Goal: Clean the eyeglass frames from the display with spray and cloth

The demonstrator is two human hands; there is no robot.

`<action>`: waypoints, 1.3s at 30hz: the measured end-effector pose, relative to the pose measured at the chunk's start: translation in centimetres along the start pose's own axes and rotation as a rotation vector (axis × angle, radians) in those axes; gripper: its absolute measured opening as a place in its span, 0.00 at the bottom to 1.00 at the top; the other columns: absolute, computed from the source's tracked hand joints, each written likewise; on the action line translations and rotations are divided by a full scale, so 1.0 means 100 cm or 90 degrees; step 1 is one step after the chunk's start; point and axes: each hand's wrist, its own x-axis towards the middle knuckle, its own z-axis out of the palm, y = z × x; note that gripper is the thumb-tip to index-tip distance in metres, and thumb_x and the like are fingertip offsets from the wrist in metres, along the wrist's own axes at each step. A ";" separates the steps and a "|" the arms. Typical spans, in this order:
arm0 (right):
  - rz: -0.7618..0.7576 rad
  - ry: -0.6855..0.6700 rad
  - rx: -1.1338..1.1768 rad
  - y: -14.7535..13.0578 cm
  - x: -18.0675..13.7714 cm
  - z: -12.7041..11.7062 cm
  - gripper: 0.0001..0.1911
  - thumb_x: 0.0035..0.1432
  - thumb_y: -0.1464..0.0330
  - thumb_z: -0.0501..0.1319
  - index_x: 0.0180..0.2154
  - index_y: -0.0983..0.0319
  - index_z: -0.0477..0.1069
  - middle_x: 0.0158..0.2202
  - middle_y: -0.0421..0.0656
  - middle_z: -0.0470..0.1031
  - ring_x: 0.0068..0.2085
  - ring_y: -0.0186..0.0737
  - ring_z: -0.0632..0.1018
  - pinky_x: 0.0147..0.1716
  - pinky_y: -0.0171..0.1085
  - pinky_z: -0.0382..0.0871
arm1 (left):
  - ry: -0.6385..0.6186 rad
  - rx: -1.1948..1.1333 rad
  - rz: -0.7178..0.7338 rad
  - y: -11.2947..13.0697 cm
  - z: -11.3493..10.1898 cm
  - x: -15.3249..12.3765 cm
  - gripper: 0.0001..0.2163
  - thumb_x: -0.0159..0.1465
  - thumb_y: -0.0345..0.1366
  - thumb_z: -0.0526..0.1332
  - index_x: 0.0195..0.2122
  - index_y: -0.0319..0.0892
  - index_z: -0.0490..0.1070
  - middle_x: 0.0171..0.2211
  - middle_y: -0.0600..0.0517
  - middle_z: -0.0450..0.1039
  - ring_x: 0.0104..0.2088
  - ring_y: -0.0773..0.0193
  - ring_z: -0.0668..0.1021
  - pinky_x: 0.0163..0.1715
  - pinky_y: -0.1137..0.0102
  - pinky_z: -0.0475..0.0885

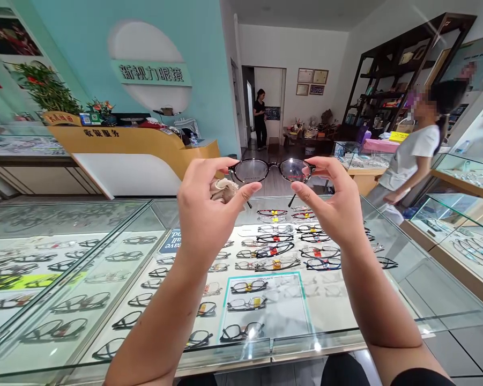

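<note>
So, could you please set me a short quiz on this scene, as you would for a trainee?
1. True or false: the left hand and the right hand both hold the glasses.
2. Besides the glasses, what is tucked in the left hand? A) a cloth B) a screwdriver C) a phone
3. What lies under the glass counter below the hands?
Key: 1 true; 2 A; 3 rows of spectacle frames.
</note>
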 end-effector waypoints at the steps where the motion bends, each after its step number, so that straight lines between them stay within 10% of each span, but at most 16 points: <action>1: -0.005 0.005 -0.013 -0.001 0.000 0.000 0.22 0.68 0.51 0.72 0.56 0.53 0.77 0.54 0.47 0.82 0.53 0.49 0.83 0.57 0.52 0.79 | 0.008 0.002 0.008 0.001 0.000 0.000 0.18 0.63 0.50 0.80 0.50 0.55 0.82 0.44 0.50 0.78 0.43 0.57 0.81 0.41 0.59 0.77; 39: -0.023 0.042 -0.080 -0.017 -0.009 0.000 0.17 0.70 0.58 0.70 0.57 0.54 0.77 0.48 0.46 0.79 0.47 0.47 0.81 0.50 0.49 0.78 | 0.023 0.031 0.026 0.007 -0.008 0.002 0.18 0.62 0.49 0.81 0.49 0.50 0.84 0.42 0.49 0.82 0.40 0.57 0.82 0.40 0.59 0.77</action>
